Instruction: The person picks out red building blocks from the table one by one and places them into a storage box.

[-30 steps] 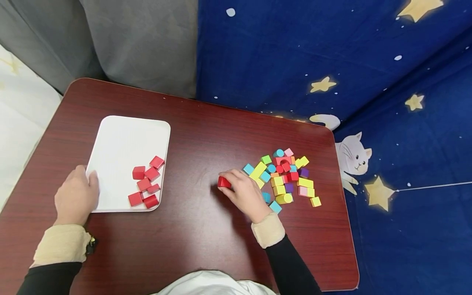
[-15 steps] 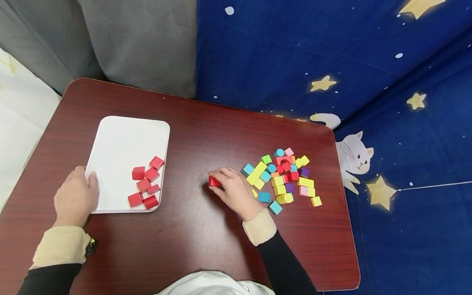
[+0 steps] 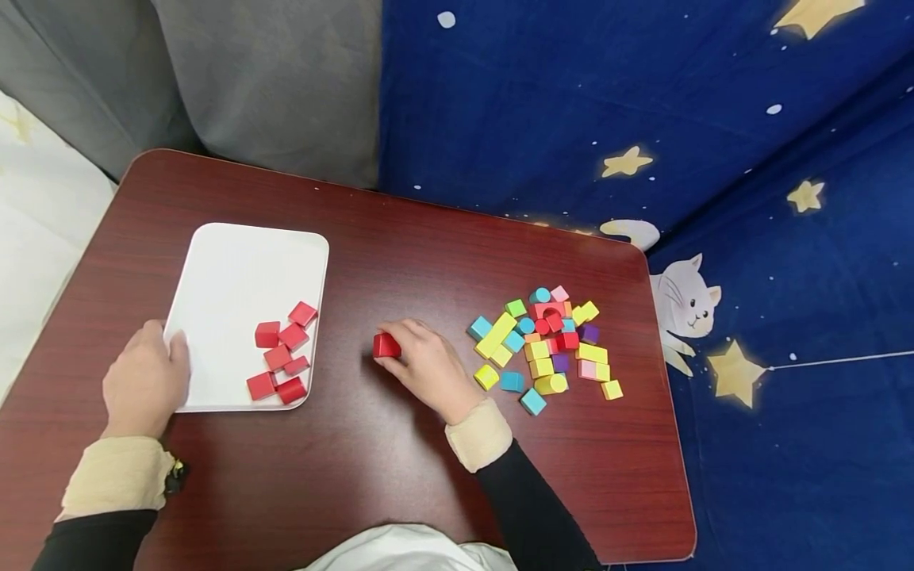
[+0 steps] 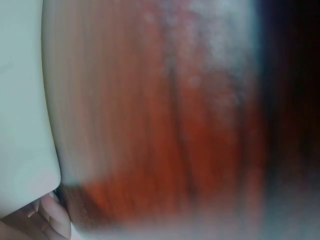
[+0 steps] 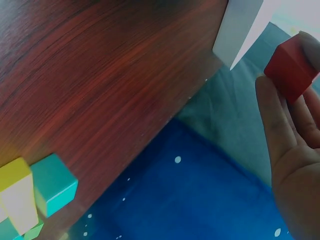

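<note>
In the head view my left hand (image 3: 145,379) grips the near left edge of a white tray (image 3: 243,274), thumb over the rim. The left wrist view catches some curled fingers (image 4: 56,215) against the tray's corner. Several red blocks (image 3: 278,357) lie at the tray's near right part. Between tray and pile, my right hand (image 3: 432,369) pinches a red block (image 3: 386,345) with thumb and fingertips, above the table. The right wrist view shows that same red block (image 5: 290,69) between the fingers.
Right of my right hand, many-coloured wooden blocks lie loosely grouped on the brown table (image 3: 400,246), among them a yellow cylinder (image 3: 486,377), a blue block (image 3: 532,401) and a red arch (image 3: 549,310). A blue curtain (image 3: 514,103) hangs behind the table.
My right hand has moved left with the red block, away from the pile and closer to the tray, uncovering a yellow cylinder. The left hand and tray stay put.
</note>
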{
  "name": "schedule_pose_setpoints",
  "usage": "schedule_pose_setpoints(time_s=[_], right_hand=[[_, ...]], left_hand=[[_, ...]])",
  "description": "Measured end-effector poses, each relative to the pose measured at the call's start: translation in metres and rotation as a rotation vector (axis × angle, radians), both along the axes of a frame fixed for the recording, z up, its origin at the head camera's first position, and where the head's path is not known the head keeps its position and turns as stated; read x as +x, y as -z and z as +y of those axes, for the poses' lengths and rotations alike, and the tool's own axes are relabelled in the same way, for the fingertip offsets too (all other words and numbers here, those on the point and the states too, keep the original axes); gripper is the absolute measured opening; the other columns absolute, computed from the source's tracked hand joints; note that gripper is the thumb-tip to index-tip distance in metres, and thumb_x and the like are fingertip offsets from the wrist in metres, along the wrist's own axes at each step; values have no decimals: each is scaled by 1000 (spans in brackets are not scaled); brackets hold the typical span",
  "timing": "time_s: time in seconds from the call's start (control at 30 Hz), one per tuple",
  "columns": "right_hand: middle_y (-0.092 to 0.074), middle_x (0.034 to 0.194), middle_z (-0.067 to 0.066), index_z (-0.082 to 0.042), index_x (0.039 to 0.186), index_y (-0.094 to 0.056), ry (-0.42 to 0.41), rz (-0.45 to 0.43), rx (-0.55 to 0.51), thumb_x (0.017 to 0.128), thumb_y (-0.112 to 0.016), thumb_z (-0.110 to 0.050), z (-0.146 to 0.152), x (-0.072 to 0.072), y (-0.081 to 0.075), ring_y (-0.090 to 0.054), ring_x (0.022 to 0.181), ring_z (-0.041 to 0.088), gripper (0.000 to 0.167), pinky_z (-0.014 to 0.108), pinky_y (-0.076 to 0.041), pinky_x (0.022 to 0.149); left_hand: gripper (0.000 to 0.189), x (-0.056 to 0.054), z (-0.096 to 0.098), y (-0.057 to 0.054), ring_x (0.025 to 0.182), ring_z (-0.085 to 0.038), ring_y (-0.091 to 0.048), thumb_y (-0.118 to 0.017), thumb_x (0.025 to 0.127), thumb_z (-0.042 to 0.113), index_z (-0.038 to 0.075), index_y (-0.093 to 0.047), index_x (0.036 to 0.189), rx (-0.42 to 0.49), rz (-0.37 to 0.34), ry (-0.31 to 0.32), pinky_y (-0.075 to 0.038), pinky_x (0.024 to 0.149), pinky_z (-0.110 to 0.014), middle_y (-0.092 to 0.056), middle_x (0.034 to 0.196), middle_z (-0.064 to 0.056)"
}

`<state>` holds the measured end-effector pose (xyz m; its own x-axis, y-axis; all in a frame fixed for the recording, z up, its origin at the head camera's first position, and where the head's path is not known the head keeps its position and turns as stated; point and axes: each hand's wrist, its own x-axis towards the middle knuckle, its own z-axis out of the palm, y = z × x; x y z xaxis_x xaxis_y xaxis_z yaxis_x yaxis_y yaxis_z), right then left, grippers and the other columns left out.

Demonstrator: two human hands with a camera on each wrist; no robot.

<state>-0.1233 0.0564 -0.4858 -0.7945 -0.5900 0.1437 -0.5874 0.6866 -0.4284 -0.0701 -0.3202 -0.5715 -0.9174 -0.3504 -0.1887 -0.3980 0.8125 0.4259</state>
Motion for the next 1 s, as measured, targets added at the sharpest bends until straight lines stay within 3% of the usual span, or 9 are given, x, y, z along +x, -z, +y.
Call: schedule_pose_setpoints(time_s=[0.13, 0.43, 1.0], right_hand=[[-72, 120, 2, -13, 129, -61, -9, -8, 11, 89, -79, -27, -12, 1, 0, -69, 108, 13, 46, 27, -57, 88], [-69, 112, -8, -20, 118, -67, -122, 3, 65, 92, -76, -31, -42, 7, 4, -64, 102, 6, 30, 18, -51, 89], [-68, 121, -10, -21, 129, -65, -229, -40, 158, 95, -72, -33, -82, 13, 6, -63, 112, 5, 37, 13, -47, 96]], left_hand=[[52, 1, -2, 0, 99, -65, -53, -35, 107, 27, -18, -39, 133, -3, -11, 6, -42, 69, -68, -49, 117, -43], [53, -1, -3, 2, 99, -65, -52, -34, 108, 27, -18, -38, 133, 1, -10, 19, -41, 69, -68, -49, 116, -43], [51, -1, 0, 0, 95, -65, -53, -34, 108, 27, -18, -39, 129, -8, -36, 19, -41, 65, -66, -49, 112, -42]])
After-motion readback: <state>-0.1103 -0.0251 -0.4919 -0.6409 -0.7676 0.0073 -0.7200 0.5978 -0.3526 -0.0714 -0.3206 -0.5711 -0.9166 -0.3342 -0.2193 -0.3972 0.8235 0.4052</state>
